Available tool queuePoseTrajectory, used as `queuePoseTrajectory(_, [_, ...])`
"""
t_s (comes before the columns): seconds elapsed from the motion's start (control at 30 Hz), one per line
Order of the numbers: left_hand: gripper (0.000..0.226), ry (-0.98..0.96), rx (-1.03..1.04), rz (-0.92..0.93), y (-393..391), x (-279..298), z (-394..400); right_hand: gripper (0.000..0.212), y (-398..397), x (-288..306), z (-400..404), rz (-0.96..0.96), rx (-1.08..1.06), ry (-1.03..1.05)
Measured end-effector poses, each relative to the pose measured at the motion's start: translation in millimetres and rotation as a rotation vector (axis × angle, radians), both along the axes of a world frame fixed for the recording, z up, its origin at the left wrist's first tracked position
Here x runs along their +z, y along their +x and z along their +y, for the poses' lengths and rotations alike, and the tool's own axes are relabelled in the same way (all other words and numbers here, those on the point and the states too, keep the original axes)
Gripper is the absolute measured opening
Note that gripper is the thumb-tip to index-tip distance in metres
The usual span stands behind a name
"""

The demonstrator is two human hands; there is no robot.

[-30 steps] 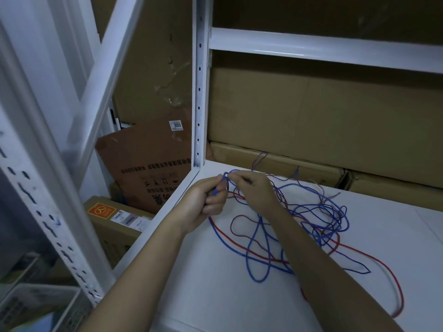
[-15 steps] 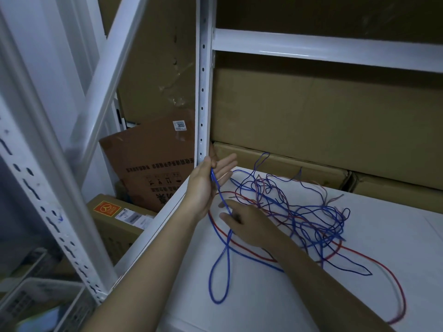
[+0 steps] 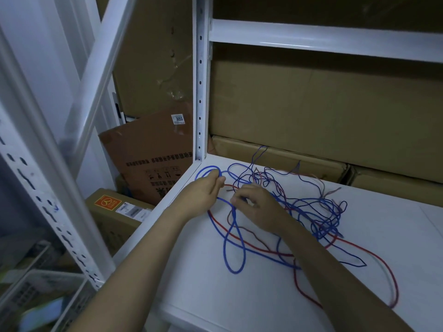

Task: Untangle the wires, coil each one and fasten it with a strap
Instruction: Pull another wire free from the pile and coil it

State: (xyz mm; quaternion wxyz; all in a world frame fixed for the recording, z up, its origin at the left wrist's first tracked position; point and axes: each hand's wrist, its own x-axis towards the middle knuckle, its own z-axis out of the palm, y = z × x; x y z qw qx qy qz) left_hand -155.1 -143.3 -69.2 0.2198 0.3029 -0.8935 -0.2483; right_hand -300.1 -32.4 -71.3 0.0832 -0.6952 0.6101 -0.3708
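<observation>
Left hand [image 3: 203, 191] grips a blue wire [image 3: 233, 248] loop arching over its fingers; right hand [image 3: 257, 207] pinches the same wire just beside it.

A white shelf [image 3: 275, 295] carries a loose tangle of blue wires [image 3: 318, 212] and red wires [image 3: 383, 262].

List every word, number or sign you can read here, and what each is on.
"3055": white sticker on the leaning brown carton; its fine print is too small.
Upside-down black print and handling symbols on that carton: unreadable.
Orange sign on the low box: a symbol, no legible words.
White label on that box: too small.
</observation>
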Motion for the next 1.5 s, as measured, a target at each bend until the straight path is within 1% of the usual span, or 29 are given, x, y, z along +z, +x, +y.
queuePoseTrajectory(0.1, [0.027,0.078,-0.046,-0.020,4.7,3.7,-0.7,0.017,-11.7,0.5,1.6,-0.002,-0.036,0.041])
queuePoseTrajectory(0.23, [0.027,0.122,-0.090,-0.109,10.2,10.0,-1.5,0.017,-22.7,-4.1,3.2,0.042,-0.084,0.037])
queuePoseTrajectory(0.3, [0.026,0.155,-0.115,-0.097,14.1,11.8,-1.6,0.017,-28.1,-6.5,2.9,0.012,-0.098,0.042])
queuePoseTrajectory(0.37, [0.026,0.200,-0.128,-0.031,16.1,12.8,0.6,0.018,-31.7,-10.3,2.3,-0.046,-0.098,0.051])
queuePoseTrajectory(0.43, [0.028,0.281,-0.089,0.119,14.8,12.8,3.8,0.017,-32.8,-15.4,2.1,-0.073,-0.085,0.084])
queuePoseTrajectory(0.5, [0.029,0.341,-0.005,0.286,12.7,14.6,5.7,0.018,-33.9,-18.1,3.1,-0.099,-0.075,0.117])
queuePoseTrajectory(0.6, [0.027,0.343,0.150,0.457,10.7,21.7,3.5,0.026,-37.1,-17.3,8.3,-0.109,-0.105,0.115])
queuePoseTrajectory(0.63, [0.027,0.327,0.198,0.488,10.6,23.8,1.8,0.028,-38.4,-16.4,10.5,-0.137,-0.118,0.097])
queuePoseTrajectory(0.7, [0.029,0.295,0.292,0.507,9.9,25.8,-2.7,0.033,-39.8,-12.4,15.9,-0.276,-0.144,0.017])
queuePoseTrajectory(0.77, [0.031,0.265,0.371,0.497,10.0,24.0,-7.4,0.035,-42.0,-6.1,19.1,-0.391,-0.227,-0.109])
queuePoseTrajectory(0.8, [0.031,0.251,0.396,0.493,10.4,22.1,-9.1,0.033,-44.0,-2.9,19.5,-0.407,-0.295,-0.180])
queuePoseTrajectory(0.83, [0.031,0.240,0.417,0.492,10.3,20.2,-10.5,0.029,-46.7,0.1,19.6,-0.397,-0.371,-0.245])
queuePoseTrajectory(0.93, [0.029,0.241,0.492,0.508,9.0,16.2,-11.2,0.017,-53.3,9.2,20.4,-0.265,-0.586,-0.378])
queuePoseTrajectory(1.0, [0.029,0.248,0.528,0.519,7.3,15.9,-9.7,0.017,-55.8,14.6,21.4,-0.232,-0.650,-0.413])
queuePoseTrajectory(1.1, [0.031,0.293,0.587,0.571,6.2,20.0,-4.8,0.018,-59.8,19.4,19.9,-0.235,-0.714,-0.428])
queuePoseTrajectory(1.17, [0.028,0.326,0.600,0.601,7.6,23.8,0.7,0.019,-62.0,20.0,17.6,-0.134,-0.756,-0.441])
queuePoseTrajectory(1.2, [0.026,0.339,0.580,0.613,8.3,25.6,3.6,0.020,-62.5,19.5,15.5,-0.056,-0.777,-0.416])
queuePoseTrajectory(1.3, [0.029,0.374,0.476,0.649,10.4,31.1,12.0,0.026,-64.2,21.0,8.5,0.098,-0.831,-0.196])
queuePoseTrajectory(1.37, [0.031,0.396,0.403,0.628,13.1,34.4,17.1,0.029,-65.7,25.1,6.0,0.129,-0.835,-0.119])
queuePoseTrajectory(1.4, [0.031,0.409,0.362,0.601,14.5,35.4,19.7,0.028,-65.9,28.1,5.6,0.122,-0.810,-0.124])
queuePoseTrajectory(1.5, [0.029,0.427,0.278,0.543,15.4,39.2,29.8,0.023,-58.3,38.9,4.9,-0.005,-0.646,-0.225])
